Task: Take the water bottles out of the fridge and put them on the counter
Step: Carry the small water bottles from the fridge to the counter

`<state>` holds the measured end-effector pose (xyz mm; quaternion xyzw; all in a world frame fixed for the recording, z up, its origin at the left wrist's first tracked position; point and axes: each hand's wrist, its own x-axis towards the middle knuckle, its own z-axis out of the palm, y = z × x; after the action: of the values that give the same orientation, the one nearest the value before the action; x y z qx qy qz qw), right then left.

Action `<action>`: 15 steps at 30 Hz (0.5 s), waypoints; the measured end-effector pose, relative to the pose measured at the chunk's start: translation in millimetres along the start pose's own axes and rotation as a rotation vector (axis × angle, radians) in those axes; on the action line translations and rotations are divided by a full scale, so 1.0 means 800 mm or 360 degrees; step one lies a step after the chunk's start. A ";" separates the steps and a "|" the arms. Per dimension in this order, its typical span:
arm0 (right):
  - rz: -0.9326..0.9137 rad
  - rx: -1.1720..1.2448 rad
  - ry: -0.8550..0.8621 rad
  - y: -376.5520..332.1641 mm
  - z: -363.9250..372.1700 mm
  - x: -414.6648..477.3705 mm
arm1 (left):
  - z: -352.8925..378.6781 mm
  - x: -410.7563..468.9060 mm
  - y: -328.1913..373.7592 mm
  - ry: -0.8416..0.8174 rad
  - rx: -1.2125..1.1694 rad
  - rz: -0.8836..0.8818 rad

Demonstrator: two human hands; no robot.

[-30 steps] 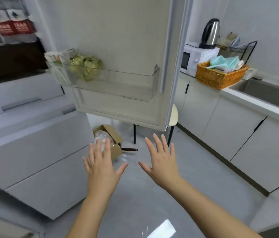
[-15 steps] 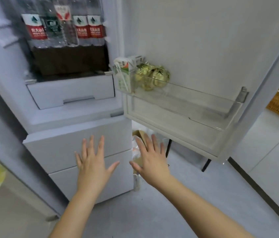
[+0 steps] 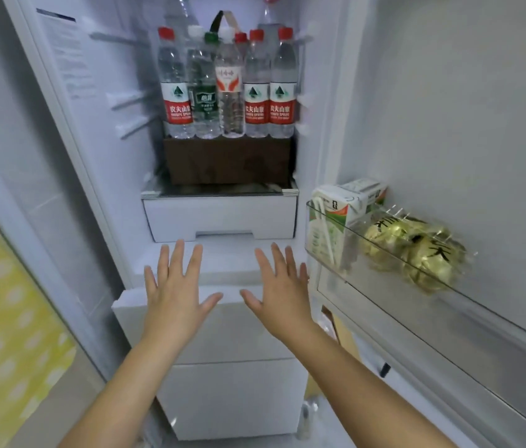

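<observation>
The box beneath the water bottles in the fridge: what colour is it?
The rectangular box is dark brown, clearest in the head view.

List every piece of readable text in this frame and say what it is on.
"农夫山泉" over "NONGFU SPRING": on the red-label bottles.
White characters on the green-label bottle: too blurred to read.
Red script on the middle bottle: unreadable.
Print on the carton, wrapped packs and wall sticker: too small or blurred.
</observation>
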<state>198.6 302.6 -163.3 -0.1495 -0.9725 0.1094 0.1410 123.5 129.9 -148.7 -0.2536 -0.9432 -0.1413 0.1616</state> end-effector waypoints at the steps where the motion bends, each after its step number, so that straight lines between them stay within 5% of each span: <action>1: -0.0006 0.0032 -0.0002 -0.005 0.000 0.013 | -0.004 0.015 -0.005 0.0021 0.0025 0.0005; 15: 0.0147 0.0110 0.0285 -0.063 -0.018 0.249 | -0.031 0.274 -0.095 0.0114 0.0324 0.0099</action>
<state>7.7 322.1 -88.9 -0.1985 -0.9438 0.1354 0.2271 -90.4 152.8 -58.0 -0.2598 -0.9380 -0.0486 0.2243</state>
